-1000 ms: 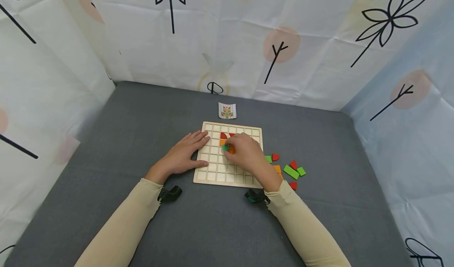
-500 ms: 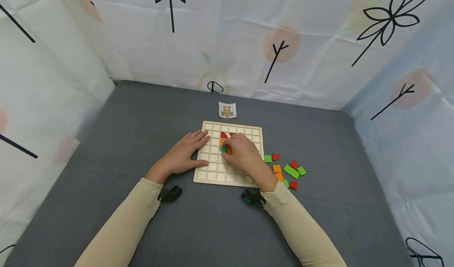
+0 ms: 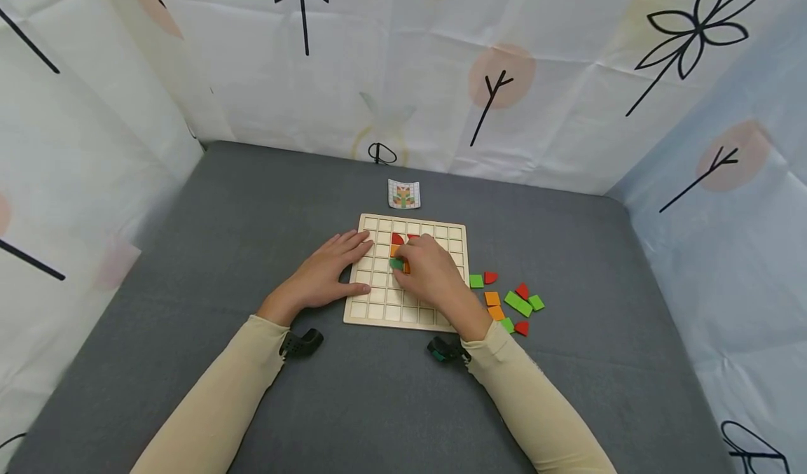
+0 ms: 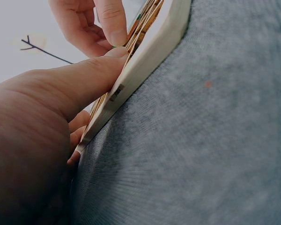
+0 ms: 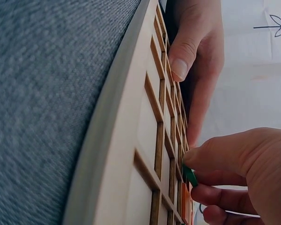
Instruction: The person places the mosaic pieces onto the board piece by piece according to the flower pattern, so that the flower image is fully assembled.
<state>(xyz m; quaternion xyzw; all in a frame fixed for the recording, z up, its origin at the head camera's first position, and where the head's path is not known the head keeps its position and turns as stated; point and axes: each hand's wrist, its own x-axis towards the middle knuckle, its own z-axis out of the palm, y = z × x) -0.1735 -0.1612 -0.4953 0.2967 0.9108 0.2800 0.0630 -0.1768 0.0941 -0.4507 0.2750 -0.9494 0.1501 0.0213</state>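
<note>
A square wooden grid board (image 3: 403, 314) lies on the grey table. My left hand (image 3: 326, 272) rests along the board's left edge, its fingers extended and its thumb on the rim. My right hand (image 3: 433, 272) is over the middle of the board. In the right wrist view, its thumb and fingers pinch a small green tile (image 5: 190, 176), which stands tilted at the grid cells. Just beyond the green tile, a red quarter-round piece (image 3: 397, 239) and an orange piece (image 3: 394, 251) sit in cells. The right hand partly covers another red piece and more orange.
Loose tiles lie right of the board: a long green rectangle (image 3: 518, 304), orange pieces (image 3: 492, 299), red pieces (image 3: 490, 278) and green squares (image 3: 476, 281). A small card with a coloured pattern (image 3: 403, 194) lies behind the board. Printed cloth walls (image 3: 567, 131) surround the table.
My right hand has shifted slightly left and toward me, bringing the green tile down to a cell below the orange piece. The left hand has stayed in place.
</note>
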